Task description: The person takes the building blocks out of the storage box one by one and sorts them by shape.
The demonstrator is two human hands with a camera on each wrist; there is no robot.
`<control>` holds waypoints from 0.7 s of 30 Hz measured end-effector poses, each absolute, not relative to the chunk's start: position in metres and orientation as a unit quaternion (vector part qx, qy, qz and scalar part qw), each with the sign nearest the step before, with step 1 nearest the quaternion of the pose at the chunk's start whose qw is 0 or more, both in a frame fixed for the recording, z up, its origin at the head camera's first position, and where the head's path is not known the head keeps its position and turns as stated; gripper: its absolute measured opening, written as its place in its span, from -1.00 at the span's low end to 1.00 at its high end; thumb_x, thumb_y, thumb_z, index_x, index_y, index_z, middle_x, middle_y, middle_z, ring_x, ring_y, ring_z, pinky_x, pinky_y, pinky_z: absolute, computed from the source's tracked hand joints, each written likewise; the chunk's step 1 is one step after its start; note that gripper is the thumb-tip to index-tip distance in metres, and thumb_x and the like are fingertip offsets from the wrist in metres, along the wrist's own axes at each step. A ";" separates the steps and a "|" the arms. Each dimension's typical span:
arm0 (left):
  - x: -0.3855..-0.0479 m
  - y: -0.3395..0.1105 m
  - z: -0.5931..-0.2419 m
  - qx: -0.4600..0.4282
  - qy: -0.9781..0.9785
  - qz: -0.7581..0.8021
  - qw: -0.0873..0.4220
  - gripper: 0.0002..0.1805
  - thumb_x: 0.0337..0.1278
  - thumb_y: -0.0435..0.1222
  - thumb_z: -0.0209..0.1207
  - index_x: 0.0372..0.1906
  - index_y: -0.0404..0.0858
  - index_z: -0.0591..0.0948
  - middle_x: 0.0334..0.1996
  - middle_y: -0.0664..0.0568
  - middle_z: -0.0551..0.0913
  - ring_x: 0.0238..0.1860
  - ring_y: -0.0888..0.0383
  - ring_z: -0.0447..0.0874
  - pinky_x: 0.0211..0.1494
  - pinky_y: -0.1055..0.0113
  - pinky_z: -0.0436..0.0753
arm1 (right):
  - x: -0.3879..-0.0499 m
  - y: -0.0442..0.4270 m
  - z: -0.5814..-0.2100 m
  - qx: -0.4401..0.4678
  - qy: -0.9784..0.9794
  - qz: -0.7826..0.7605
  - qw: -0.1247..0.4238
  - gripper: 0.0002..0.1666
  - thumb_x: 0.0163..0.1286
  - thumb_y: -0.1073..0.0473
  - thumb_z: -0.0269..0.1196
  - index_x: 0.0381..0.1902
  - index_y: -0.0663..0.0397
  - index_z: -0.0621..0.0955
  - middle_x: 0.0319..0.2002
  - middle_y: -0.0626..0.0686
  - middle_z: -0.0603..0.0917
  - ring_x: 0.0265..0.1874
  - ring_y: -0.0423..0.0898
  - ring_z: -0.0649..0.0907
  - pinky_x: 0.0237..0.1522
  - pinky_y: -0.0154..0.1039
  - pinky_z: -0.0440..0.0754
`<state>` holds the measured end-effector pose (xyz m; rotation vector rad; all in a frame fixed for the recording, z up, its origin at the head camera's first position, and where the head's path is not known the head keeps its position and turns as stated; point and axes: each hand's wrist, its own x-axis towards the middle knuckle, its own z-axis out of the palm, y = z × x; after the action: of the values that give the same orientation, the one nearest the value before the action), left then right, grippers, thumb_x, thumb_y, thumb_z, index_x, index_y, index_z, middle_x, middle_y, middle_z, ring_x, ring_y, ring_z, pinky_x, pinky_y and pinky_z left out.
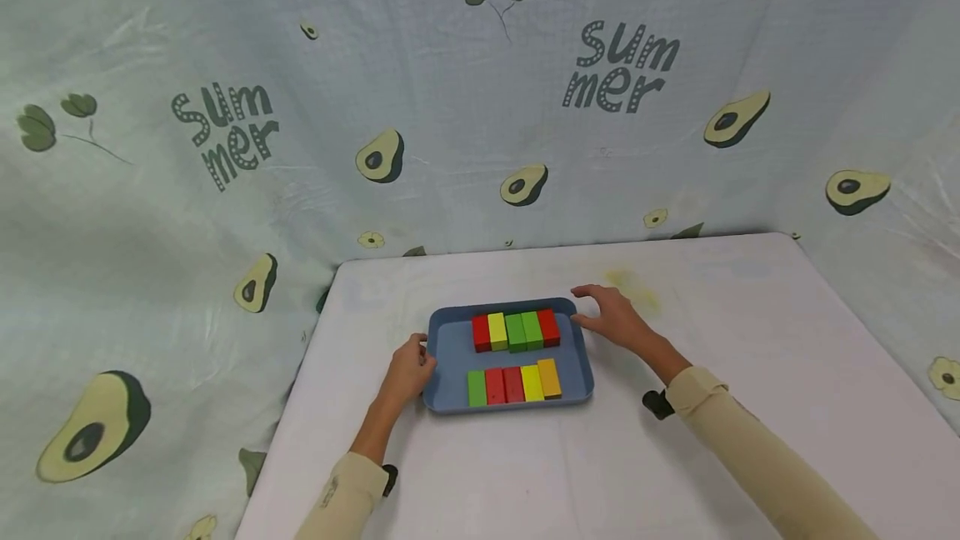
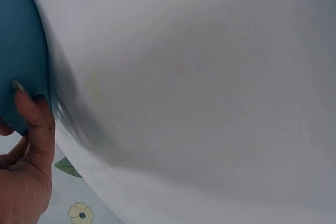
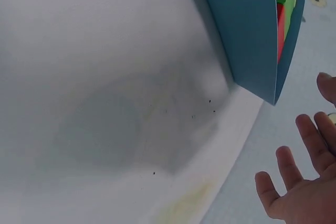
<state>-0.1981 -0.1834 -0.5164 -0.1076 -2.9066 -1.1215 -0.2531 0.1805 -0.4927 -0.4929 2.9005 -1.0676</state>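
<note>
A blue-grey tray (image 1: 450, 361) holds two rows of coloured blocks. Red, yellow and green blocks (image 1: 516, 332) form the far row; the near row (image 1: 513, 385) has green, red, yellow and orange ones. My left hand (image 1: 407, 371) is at the tray's left edge; in the left wrist view that hand (image 2: 34, 158) grips the tray wall (image 2: 23, 35) with bent fingers. Beside the far right corner is my right hand (image 1: 618, 322), thumb and fingers apart. The right wrist view shows that hand (image 3: 310, 192) with spread fingers, apart from the tray (image 3: 241, 30).
The tray stands on a table with a white cloth (image 1: 495, 473), which has faint yellow stains (image 1: 637, 290) beyond my right hand. A hanging cloth (image 1: 450, 90) printed with avocados and lettering rises behind the table and along its sides.
</note>
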 end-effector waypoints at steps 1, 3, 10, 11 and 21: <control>-0.199 -0.183 -0.516 -0.035 -0.933 -0.357 0.009 -0.55 0.06 -0.45 0.05 0.11 -0.52 0.42 -0.34 -0.11 0.55 -0.39 0.08 0.49 -0.25 0.16 0.52 | -0.254 0.180 -0.493 -0.160 0.927 -0.339 0.011 -0.42 0.24 0.15 0.30 0.19 0.21 0.47 0.14 0.19 0.51 0.14 0.20 0.40 0.14 0.14 0.32; -0.199 -0.183 -0.515 -0.037 -0.935 -0.352 0.003 -0.53 0.04 -0.46 0.05 0.12 -0.51 0.41 -0.34 -0.11 0.55 -0.39 0.08 0.48 -0.25 0.16 0.52 | -0.255 0.179 -0.494 -0.165 0.927 -0.337 0.021 -0.42 0.24 0.15 0.30 0.19 0.21 0.47 0.14 0.20 0.50 0.14 0.19 0.40 0.14 0.15 0.31; -0.203 -0.184 -0.511 -0.049 -0.935 -0.351 -0.030 -0.49 0.04 -0.47 0.05 0.17 -0.50 0.36 -0.24 -0.18 0.57 -0.31 0.05 0.55 -0.28 0.19 0.58 | -0.257 0.177 -0.497 -0.179 0.927 -0.327 0.045 -0.40 0.23 0.15 0.31 0.19 0.24 0.46 0.09 0.20 0.53 0.13 0.18 0.42 0.14 0.15 0.31; -0.203 -0.184 -0.511 -0.047 -0.934 -0.354 -0.035 -0.49 0.05 -0.46 0.05 0.18 -0.49 0.36 -0.22 -0.19 0.57 -0.29 0.04 0.56 -0.27 0.19 0.58 | -0.257 0.177 -0.498 -0.180 0.928 -0.324 0.046 -0.40 0.23 0.15 0.32 0.19 0.25 0.46 0.09 0.20 0.53 0.12 0.18 0.42 0.13 0.16 0.30; -0.202 -0.189 -0.510 -0.037 -0.927 -0.366 -0.068 -0.49 0.08 -0.44 0.02 0.20 -0.46 0.33 -0.15 -0.24 0.56 -0.23 -0.02 0.58 -0.23 0.13 0.59 | -0.258 0.166 -0.501 -0.170 0.939 -0.291 0.070 -0.35 0.22 0.13 0.32 0.25 0.21 0.43 0.17 0.22 0.47 0.17 0.19 0.38 0.14 0.26 0.21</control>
<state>-0.2018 -0.1888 -0.5099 -0.1231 -3.0468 -1.2019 -0.2584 0.1657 -0.5011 -0.5110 2.8249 -0.8747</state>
